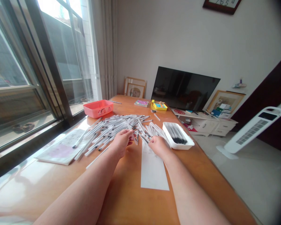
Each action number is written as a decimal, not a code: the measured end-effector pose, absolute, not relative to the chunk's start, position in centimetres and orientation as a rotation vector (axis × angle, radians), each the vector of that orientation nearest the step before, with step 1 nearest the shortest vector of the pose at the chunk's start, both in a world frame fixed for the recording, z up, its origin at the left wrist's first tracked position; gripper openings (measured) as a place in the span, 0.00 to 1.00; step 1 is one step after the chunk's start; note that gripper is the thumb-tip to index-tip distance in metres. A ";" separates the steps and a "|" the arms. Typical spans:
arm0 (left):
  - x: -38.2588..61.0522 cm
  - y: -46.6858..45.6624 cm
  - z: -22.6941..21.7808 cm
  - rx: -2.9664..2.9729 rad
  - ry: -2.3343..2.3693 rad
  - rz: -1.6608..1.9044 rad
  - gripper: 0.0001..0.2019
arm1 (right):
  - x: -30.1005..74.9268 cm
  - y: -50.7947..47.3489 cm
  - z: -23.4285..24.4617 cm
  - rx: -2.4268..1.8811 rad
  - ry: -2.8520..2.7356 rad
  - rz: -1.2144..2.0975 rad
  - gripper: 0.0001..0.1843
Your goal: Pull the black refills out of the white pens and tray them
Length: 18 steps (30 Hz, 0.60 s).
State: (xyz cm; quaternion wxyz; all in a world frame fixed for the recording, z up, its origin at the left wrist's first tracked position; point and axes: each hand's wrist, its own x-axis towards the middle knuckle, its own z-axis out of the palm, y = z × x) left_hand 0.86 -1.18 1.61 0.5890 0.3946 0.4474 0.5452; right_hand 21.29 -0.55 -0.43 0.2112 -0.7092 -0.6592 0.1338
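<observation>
A person's bare left hand (pixel 124 141) is over the brown wooden table (pixel 128 200), at the near side of a loose pile of slim white pens with black ends (pixel 112 128); its thumb and forefinger are pressed together, though I cannot tell what lies between them. The bare right hand (pixel 158 145) pinches a thin black stick (pixel 144 139) above the top end of a white rectangular paper sheet (pixel 154 172). The pile spreads from the table's middle toward its left edge. Near the right edge stands a white rectangular plastic tray (pixel 190 143) holding more such pens. A pink plastic basket (pixel 96 110) stands toward the far left corner.
</observation>
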 end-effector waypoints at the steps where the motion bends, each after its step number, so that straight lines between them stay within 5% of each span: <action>1: 0.9 -1.1 1.5 0.931 1.041 1.260 0.14 | 21.3 -0.6 -0.4 -1.940 -1.825 0.373 0.05; 18: 1.1 -1.7 2.0 1.068 0.765 1.127 0.16 | 19.5 -3.3 1.9 -1.357 -1.811 0.895 0.17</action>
